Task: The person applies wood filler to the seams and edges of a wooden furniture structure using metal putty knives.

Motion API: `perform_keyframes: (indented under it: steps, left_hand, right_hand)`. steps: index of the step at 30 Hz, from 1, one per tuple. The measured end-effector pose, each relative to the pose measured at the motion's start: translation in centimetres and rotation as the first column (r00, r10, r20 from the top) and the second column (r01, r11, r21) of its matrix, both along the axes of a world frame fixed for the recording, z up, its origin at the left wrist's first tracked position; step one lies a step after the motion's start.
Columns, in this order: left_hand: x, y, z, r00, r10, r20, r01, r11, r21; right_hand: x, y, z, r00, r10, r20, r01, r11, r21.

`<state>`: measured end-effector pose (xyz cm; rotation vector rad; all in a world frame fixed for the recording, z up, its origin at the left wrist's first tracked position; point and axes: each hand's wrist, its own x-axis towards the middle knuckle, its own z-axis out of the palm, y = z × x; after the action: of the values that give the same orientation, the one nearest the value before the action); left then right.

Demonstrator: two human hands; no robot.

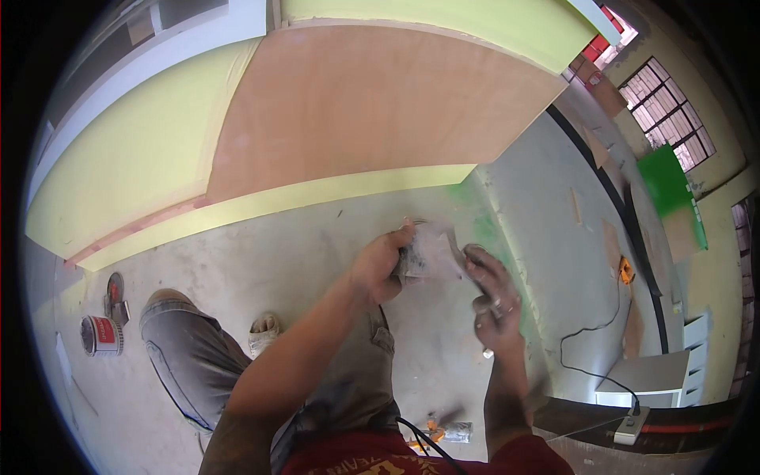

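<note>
Both hands are raised over the grey floor, in front of a yellow-green cabinet with a brown wood panel point(380, 103). A flat, greyish, dusty piece point(431, 252) is gripped by my left hand point(381, 265), thumb at its upper edge. My right hand point(496, 297), a bit blurred, has its fingers curled at the right side of that piece, around a thin tool-like item whose details I cannot make out.
A paint can point(102, 336) stands at the lower left beside a round dark lid. A power strip point(631, 426) with a cable lies at the lower right. An orange tool point(626, 271) and a green board point(669, 186) are on the right. Orange-handled tools lie near my knees.
</note>
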<state>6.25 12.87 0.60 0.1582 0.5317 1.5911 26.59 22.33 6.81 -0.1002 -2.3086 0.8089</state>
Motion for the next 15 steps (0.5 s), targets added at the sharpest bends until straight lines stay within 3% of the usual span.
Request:
perform_keyframes:
  steps: [5,10,15]
  left_hand:
    - [1.7,-1.7,1.6,0.992,0.116,-0.051,-0.119,0.991,-0.066]
    - [2.9,-3.2,0.7,0.961,0.226,-0.161,-0.238,0.969,-0.058]
    - [4.7,-5.2,2.2,0.944,0.221,-0.246,-0.257,0.958,-0.128]
  right_hand:
    - [0.3,-0.9,-3.5,0.999,0.037,0.031,-0.041,0.990,0.133]
    - [1.2,-1.6,-4.4,0.990,-0.039,0.137,0.017,0.988,0.154]
    - [3.1,-2.7,-4.4,0.970,-0.124,0.209,0.090,0.982,0.167]
